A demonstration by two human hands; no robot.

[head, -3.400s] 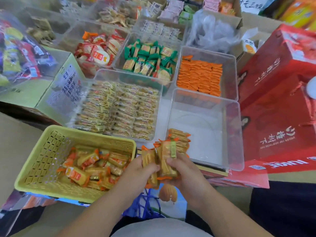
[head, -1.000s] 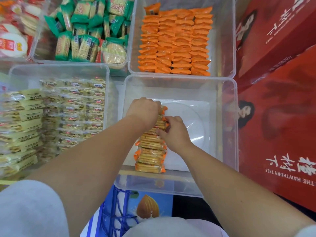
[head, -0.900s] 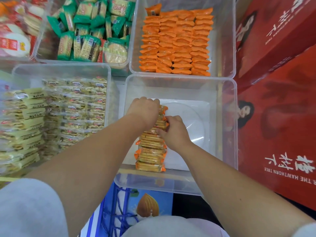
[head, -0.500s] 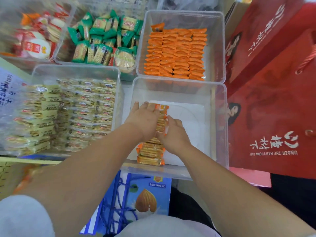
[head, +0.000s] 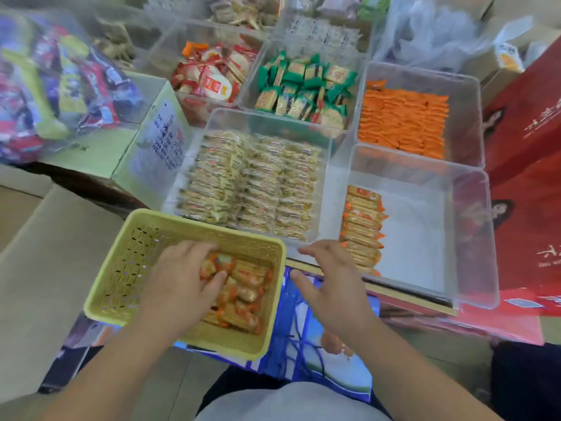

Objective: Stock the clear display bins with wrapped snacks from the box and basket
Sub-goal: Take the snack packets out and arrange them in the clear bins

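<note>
L hand (head: 182,281) in yellow basket (head: 127,238) curls round orange snack packs (head: 246,287); R hand (head: 331,278) spread, empty; red box (head: 528,208) print too blurred to read.

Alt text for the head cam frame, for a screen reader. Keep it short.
A person's left hand grips orange-wrapped snacks in a yellow basket, while the open right hand hovers beside it, near a clear bin. That bin holds a single row of packs along its left wall; fuller bins of snacks sit behind.

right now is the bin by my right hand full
Mostly empty: the bin holds one row of orange packets along its left side.
</note>
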